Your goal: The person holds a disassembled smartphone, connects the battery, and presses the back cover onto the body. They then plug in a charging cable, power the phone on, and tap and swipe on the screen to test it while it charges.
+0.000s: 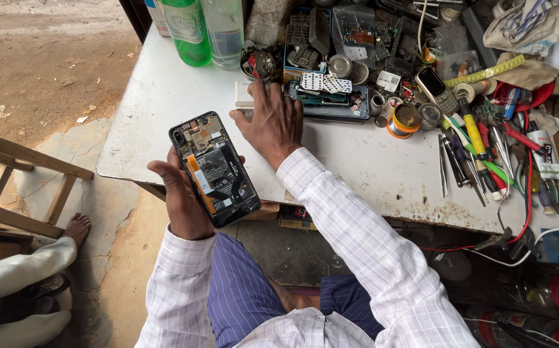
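From the head camera, the left hand (179, 200) holds an opened phone (215, 169) with its back cover off, fingers wrapped around its edges, circuit board and black battery facing up. The phone hangs just off the near edge of the white bench (370, 167), above the person's lap. The right hand (273, 122) rests palm down on the bench, fingers spread, fingertips touching a small white box (244, 95) beside a tray of phone parts (328, 96). Behind them stand a green bottle (186, 29) and a clear bottle (225, 29). Farther right lie tweezers (444, 171), screwdrivers (476, 138), a solder spool (405, 119) and a small keypad phone (437, 89). At left, another person's bare foot (76, 229) rests near a wooden stool (15, 187).
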Demonstrator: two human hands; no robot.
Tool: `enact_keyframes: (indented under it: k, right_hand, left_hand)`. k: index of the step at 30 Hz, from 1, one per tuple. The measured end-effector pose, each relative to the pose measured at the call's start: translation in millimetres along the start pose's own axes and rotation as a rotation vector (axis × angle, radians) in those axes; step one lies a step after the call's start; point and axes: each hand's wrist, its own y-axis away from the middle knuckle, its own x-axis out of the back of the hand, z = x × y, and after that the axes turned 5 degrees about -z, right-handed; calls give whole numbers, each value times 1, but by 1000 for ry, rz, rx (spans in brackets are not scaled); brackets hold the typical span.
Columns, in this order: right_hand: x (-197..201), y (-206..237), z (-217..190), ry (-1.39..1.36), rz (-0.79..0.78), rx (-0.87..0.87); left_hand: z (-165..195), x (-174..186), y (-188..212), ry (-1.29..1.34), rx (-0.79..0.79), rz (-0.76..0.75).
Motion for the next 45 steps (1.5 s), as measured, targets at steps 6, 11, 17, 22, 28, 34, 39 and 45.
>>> enact_keyframes:
  k: [6, 11, 17, 22, 28, 34, 39, 45]
  right_hand:
    - [40, 40, 31, -87, 117, 135]
    - [103, 128, 73, -225, 141, -9]
    - [156, 199, 143, -185, 271, -299]
    - [171, 198, 193, -44, 251, -369]
    - [157, 193, 206, 58, 163, -405]
    - [158, 201, 202, -226, 316, -377]
    - [147, 194, 199, -1081, 477, -198]
    - [103, 141, 189, -1529, 365, -73]
  left_hand:
    - [-17, -15, -7, -16, 104, -132]
    - [-40, -46, -20, 147, 245, -289]
    - [-78, -77, -42, 240, 425, -506]
    - [-107, -91, -55, 237, 638, -508]
    - [-124, -86, -57, 181, 562, -473]
    - [-132, -87, -59, 184, 573, -482]
    - [-138, -87, -57, 164, 517, -523]
    - [-139, -92, -53, 172, 451, -522]
